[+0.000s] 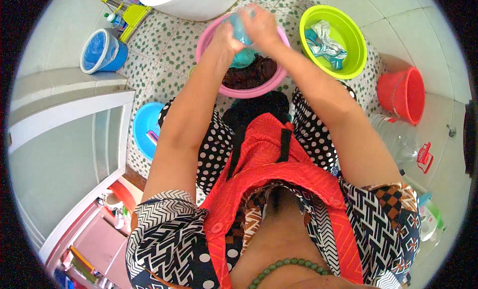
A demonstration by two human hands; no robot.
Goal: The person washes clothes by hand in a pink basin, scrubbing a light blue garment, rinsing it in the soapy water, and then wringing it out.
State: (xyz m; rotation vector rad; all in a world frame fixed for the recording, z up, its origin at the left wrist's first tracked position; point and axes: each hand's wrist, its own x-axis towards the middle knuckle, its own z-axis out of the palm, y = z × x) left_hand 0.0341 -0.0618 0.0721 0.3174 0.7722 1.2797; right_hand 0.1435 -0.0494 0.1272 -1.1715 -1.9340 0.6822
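Note:
Both my hands grip a wet teal cloth (242,30), bunched up over the pink basin (242,93). My left hand (225,38) clasps the cloth's left side, while my right hand (260,27) wraps its right and upper part; the right is blurred. Below them, inside the basin, lies more turquoise cloth (244,58) beside a dark brown or black garment (255,74). Whether the held cloth joins the turquoise piece below cannot be made out. My forearms hide parts of the basin's left and right rim.
A lime-green basin (358,61) at right holds teal-and-white cloth (328,46). Beyond it are a red bucket (401,96) and a large clear plastic bottle (396,135). Leftward are a blue basin (143,121) with a pink brush (152,137), a blue bin (116,57) and a door (67,147).

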